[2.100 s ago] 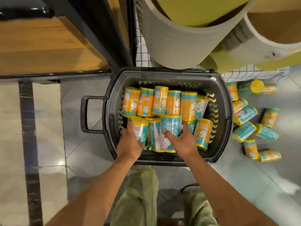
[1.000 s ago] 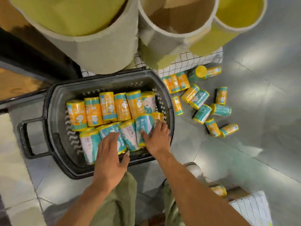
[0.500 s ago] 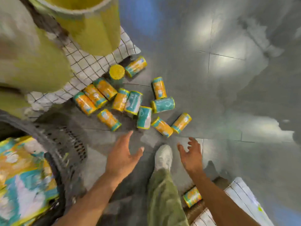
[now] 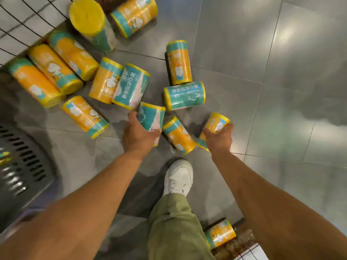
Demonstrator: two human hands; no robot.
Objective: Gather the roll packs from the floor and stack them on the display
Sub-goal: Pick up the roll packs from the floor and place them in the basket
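Since hovering, left grip point(image 4: 139, 135) now clutches a teal pack point(image 4: 152, 117), right grip point(image 4: 218, 139) an orange pack point(image 4: 218, 122). Slick wrap could slip mid-lift.

Scattered over the grey tiled floor point(image 4: 244, 53): over a dozen cylindrical roll packs point(image 4: 177, 64), yellow-ended, wrapped in orange or teal printed film. Nearly all lying on their sides, with one upright pack point(image 4: 88, 17) at the far edge. Gripped in the left hand point(image 4: 139, 134), a teal pack point(image 4: 152, 117); in the right hand point(image 4: 218, 137), an orange pack point(image 4: 218, 122).
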